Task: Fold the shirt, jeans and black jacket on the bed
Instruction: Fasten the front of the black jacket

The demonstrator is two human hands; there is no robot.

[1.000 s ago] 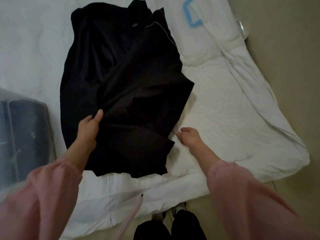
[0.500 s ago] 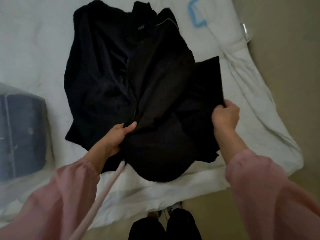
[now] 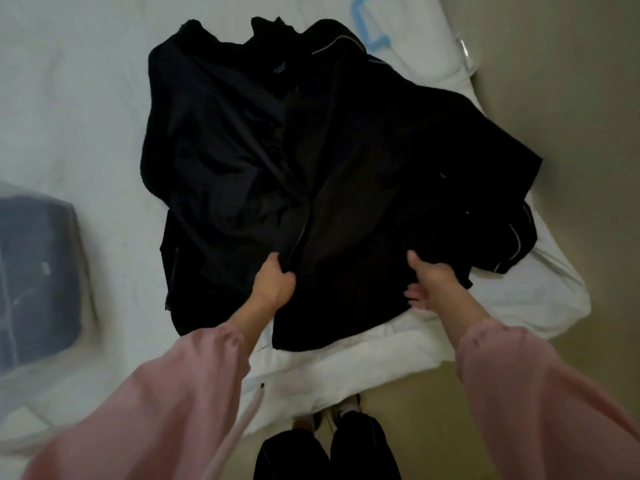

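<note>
No writing can be read anywhere. The black jacket [image 3: 346,150] carries a small tag [image 3: 280,68] inside its collar (a few pale marks show on it, too small and blurred to make out as letters). A light-blue mark [image 3: 369,27] stands on the white cover at the far end of the bed [image 3: 86,98], partly cut off by the frame's edge; whether it is a letter, a logo or only a pattern cannot be told.
</note>
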